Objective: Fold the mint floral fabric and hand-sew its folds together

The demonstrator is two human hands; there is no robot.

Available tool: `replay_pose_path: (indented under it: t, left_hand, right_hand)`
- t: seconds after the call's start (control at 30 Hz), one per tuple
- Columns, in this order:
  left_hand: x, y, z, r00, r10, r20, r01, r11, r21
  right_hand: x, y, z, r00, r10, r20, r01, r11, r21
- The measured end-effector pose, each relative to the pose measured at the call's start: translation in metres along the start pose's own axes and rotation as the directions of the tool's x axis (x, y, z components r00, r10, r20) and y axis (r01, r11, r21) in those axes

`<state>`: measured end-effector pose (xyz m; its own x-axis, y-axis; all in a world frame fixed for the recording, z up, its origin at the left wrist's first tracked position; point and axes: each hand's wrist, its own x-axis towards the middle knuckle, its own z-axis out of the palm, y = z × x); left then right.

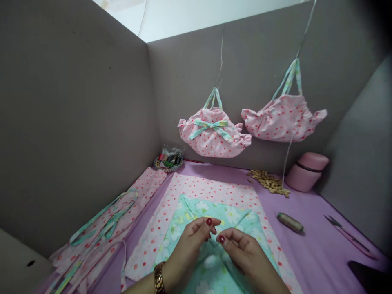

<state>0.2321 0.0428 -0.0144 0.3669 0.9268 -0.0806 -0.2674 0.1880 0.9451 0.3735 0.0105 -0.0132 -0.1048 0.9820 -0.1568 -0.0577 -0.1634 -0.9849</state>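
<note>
My left hand (192, 241) and my right hand (241, 251) meet fingertip to fingertip over a teal flowered fabric (196, 212) that lies on a pink dotted fabric (196, 185). Both hands have their fingers pinched, apparently on a thin thread or a fold of the teal fabric; what they pinch is too small to tell. A gold watch (158, 277) is on my left wrist.
Two pink dotted fabric bags (212, 134) (283, 118) hang on strings before the grey back wall. On the purple table: a spool (290, 222), snips (349, 236), a pile of small tan pieces (269, 181), a pink jar (306, 171), a thread tray (169, 160), fabric pieces with teal straps (104, 228).
</note>
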Motion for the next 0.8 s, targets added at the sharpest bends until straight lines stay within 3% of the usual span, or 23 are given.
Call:
replay_pose_path:
  t: [0.13,0.3,0.53,0.73,0.8]
  left_hand:
    - [0.0022,-0.0046,0.0006,0.997,-0.024,0.069,0.026,0.999,-0.039]
    - [0.0017,-0.0026,0.0028,0.999,0.021,0.030,-0.021,1.000,-0.024]
    - [0.0061,-0.0073,0.0010,0.997,-0.077,-0.022,0.075,0.994,-0.083]
    - [0.0044,-0.0026,0.0002,0.997,-0.036,0.066,0.038,0.999,-0.036]
    - [0.0039,0.0004,0.0006,0.999,-0.009,0.050,0.010,1.000,-0.030]
  right_hand:
    - [-0.0004,-0.0002,0.0007,1.000,0.008,-0.003,-0.008,1.000,-0.002]
    - [-0.0007,-0.0016,0.0018,1.000,0.025,0.016,-0.025,1.000,-0.009]
    - [-0.0017,-0.0031,0.0042,0.999,-0.040,0.015,0.040,0.999,-0.001]
    - [0.0008,0.0021,0.0001,1.000,-0.018,-0.009,0.018,0.999,-0.031]
    - [0.0017,0.0020,-0.0010,1.000,-0.011,-0.012,0.010,0.999,-0.034]
